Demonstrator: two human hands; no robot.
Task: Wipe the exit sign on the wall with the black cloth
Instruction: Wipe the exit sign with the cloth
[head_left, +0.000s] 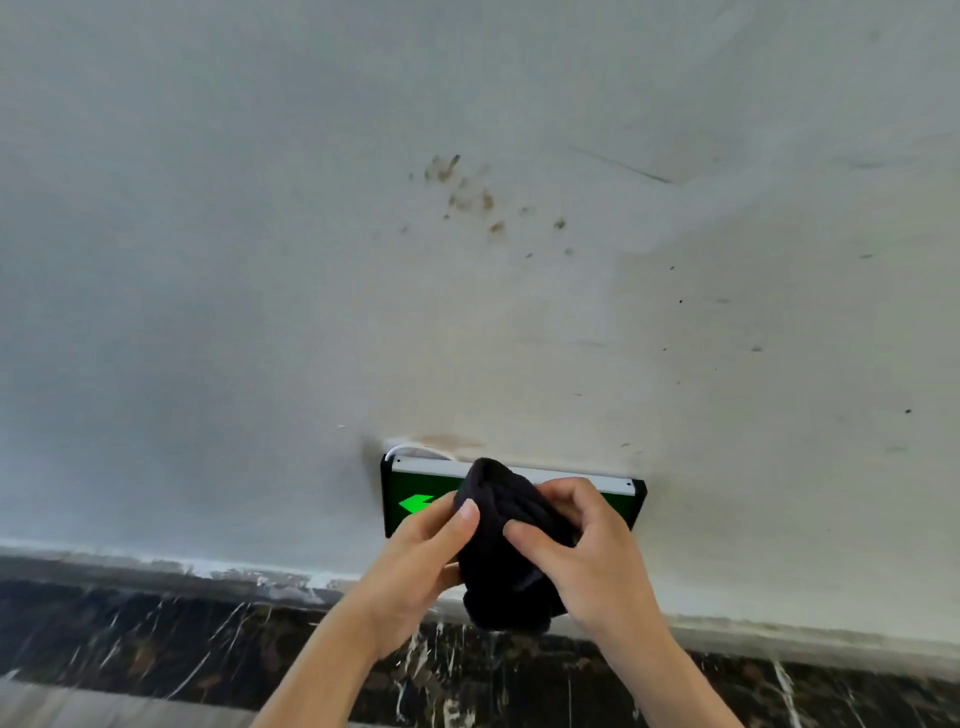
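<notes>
Exit sign (415, 499): green face with lit left-pointing arrow, black end caps, pale metal top rail; mounted low on wall (260, 260), just above the skirting. Middle and right portion of face hidden behind cloth and hands.

Black cloth (498, 545): bunched into a thick wad, held in front of the sign's centre, upper end overlapping the top rail, lower end hanging below the sign's bottom edge. Contact with the sign face not determinable.

Left hand (415, 571): on cloth's left side, thumb pressed onto its front, fingers (465, 517) closed round the wad.

Right hand (587, 551): on cloth's right side, fingers curled tight into the fabric.

White cable (421, 449): looped at sign's upper left corner.

Wall: off-white, brown smudges above the sign, scattered dark specks at right.

Skirting (156, 639): dark marble, white veins, paint splashes.
</notes>
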